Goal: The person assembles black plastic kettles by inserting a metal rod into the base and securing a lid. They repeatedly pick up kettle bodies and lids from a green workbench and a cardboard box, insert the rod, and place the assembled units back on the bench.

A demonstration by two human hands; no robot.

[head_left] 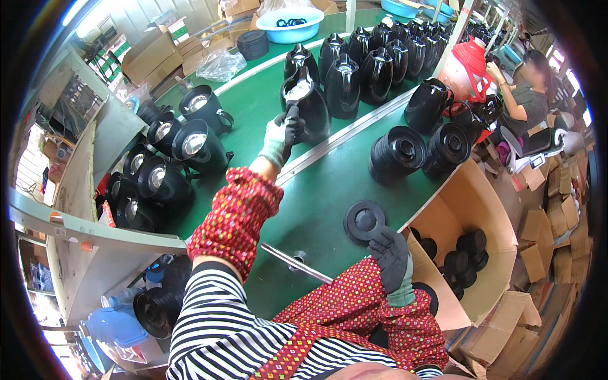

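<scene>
My left hand, in a grey-and-black glove, is wrapped round the handle of a black vacuum jug on the green table. A pale, shiny patch shows at the top of that jug. My right hand, gloved the same way, has its fingers stretched out at the near edge of a round black disc lying flat on the table. Whether the fingertips touch the disc, I cannot tell. Several upright black jugs stand beyond the held one. Open-ended black jug bodies with silvery insides lie at the left.
Stacked black discs stand at the right table edge, beside an open cardboard box holding more discs. A metal strip runs along the table. A red-topped jug and a seated person are further right. A blue basin sits far back.
</scene>
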